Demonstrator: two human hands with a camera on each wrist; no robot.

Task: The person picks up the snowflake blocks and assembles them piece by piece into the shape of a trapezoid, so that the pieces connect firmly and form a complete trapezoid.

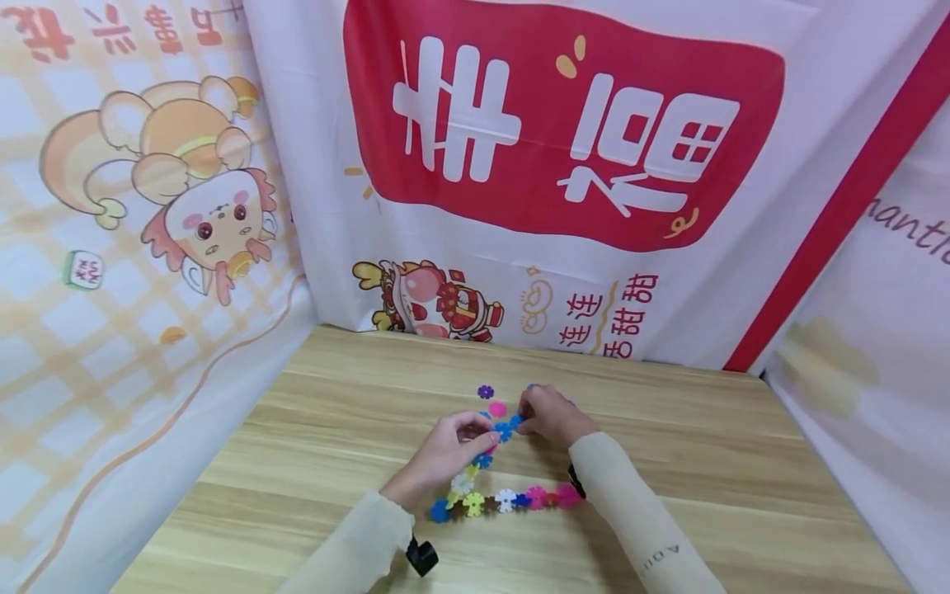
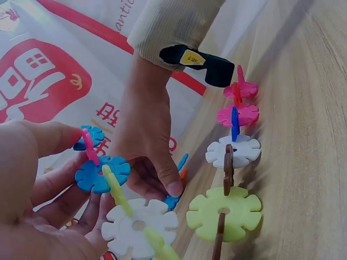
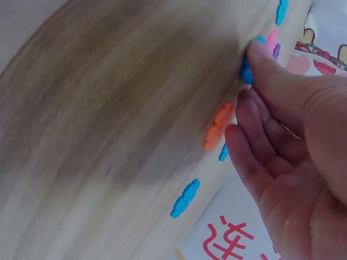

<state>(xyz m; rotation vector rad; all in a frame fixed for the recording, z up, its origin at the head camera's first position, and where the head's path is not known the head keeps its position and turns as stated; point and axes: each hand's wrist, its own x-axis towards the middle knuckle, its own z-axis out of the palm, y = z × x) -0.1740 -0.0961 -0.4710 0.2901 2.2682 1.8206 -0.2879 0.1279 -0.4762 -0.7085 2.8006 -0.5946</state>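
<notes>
Both hands' grips pinch the snowflake-piece chain [image 1: 499, 462], left hand [image 1: 445, 454], right hand [image 1: 551, 415].

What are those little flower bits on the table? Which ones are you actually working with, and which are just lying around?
In hand:
- the chain of flat plastic snowflake discs, blue, yellow-green, white and pink
- the blue snowflake disc at its upper end, pinched by the left hand and right hand

Lying about:
- the loose purple snowflake disc
- the loose orange snowflake disc
- the wooden table
- the printed red-and-white backdrop cloth

Chain of colourful snowflake discs [image 1: 490, 495], partly lifted, on table.
</notes>
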